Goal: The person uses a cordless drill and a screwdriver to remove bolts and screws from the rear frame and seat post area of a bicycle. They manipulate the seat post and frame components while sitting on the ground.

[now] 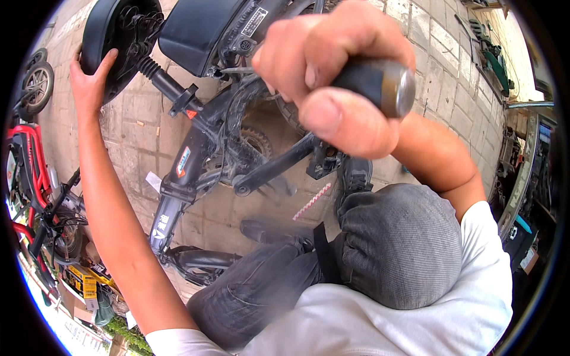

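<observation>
My left hand [89,83] is closed around the rim of a black saddle [95,32]. Its hollow underside, with loose wires [138,26], faces right. Below the saddle, a post with a ribbed rubber boot [151,68] joins the dark frame [190,151] of an electric bike. High above the bike, close to the camera, my right hand [338,71] is closed around a black tool handle with an amber band and a rounded metal end cap [386,86]. The rest of that tool is hidden by my fist, and I cannot make out its kind.
A padded black rear seat [199,35] sits beside the saddle. A crank arm [276,163] crosses the bike's middle. On the paving lies a pink-and-white twisted strip [312,202]. A red bike [35,172] stands at left; tools and a bench [525,172] line the right.
</observation>
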The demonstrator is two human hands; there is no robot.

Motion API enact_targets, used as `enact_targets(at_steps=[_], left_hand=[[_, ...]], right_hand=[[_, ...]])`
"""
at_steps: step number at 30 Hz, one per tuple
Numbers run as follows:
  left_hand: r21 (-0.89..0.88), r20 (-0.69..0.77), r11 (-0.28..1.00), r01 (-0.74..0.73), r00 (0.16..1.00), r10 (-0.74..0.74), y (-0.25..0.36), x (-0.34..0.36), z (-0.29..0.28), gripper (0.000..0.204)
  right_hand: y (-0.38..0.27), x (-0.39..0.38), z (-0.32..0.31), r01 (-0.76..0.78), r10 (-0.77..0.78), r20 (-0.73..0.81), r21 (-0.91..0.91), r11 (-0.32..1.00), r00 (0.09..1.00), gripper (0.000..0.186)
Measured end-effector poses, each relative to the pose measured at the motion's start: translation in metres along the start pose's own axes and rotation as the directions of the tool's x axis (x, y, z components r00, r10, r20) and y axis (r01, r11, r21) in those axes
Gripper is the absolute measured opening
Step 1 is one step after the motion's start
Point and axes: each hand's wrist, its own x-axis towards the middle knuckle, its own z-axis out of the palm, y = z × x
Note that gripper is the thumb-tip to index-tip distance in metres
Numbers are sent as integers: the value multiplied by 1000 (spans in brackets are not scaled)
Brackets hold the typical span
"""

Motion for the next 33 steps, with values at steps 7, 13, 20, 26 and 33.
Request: enact_targets(at_steps=[7, 13, 20, 26, 33], left_hand=[[54, -36, 999, -9, 999, 11, 1, -3, -1, 94], [19, -21, 1000, 8, 1000, -8, -6, -1, 0, 93], [107, 50, 994, -2, 999, -3, -11, 6, -7, 91], [100, 54, 995, -6, 999, 0, -5, 4, -7, 86], [126, 66, 992, -25, 998, 16, -4, 2, -7, 82]], right_hand=[[5, -18, 21, 241, -223, 209, -60, 969, 952, 14], [14, -22, 32, 442, -409, 375, -2, 897, 832, 19], [15, -33, 37, 403, -327, 422, -104, 909, 845, 28], [25, -33, 33, 355, -285, 419, -99, 929, 862, 29], [2, -32, 15, 145, 3, 360, -383, 912, 933, 29]])
